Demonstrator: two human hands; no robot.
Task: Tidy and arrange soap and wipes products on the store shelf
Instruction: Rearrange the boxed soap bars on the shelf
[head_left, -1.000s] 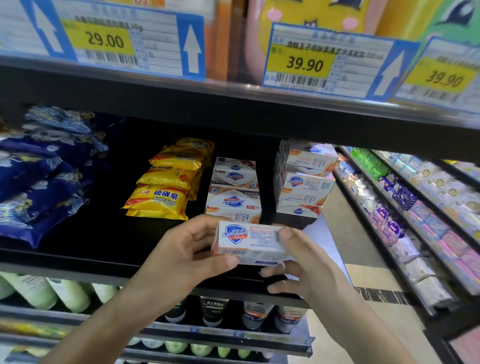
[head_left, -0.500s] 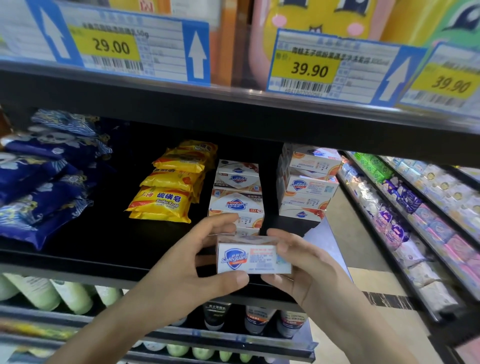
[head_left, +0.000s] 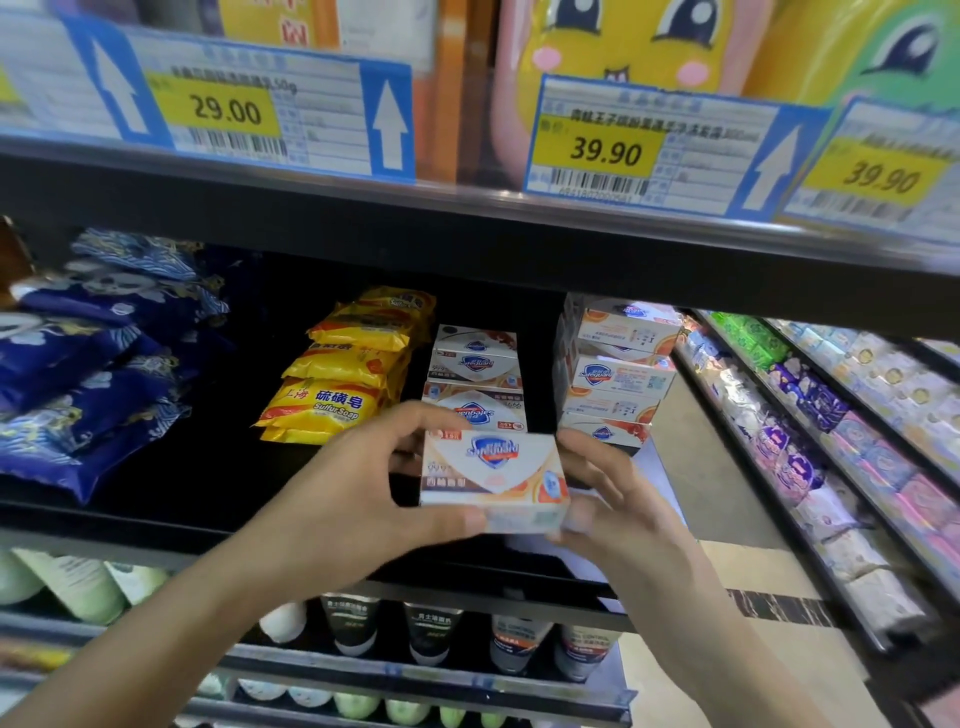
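Fingers of the left hand (head_left: 358, 499) were curled round the left end of a white Safeguard soap box (head_left: 492, 478), thumb along its near lower edge; the right hand (head_left: 618, 514) was clasped on the right end, though its fingertips were blurred and their exact placing could not be told. The box was held above the near edge of the black shelf (head_left: 156, 514), just in front of a stack of matching boxes (head_left: 475, 384). Yellow sulfur soap packs (head_left: 337, 395) lay to the left, blue wipes packs (head_left: 88, 395) further left. An aisle of packaged goods (head_left: 831, 441) was seen at far right. The box's printed face was tilted up toward the camera, its long axis running left to right.
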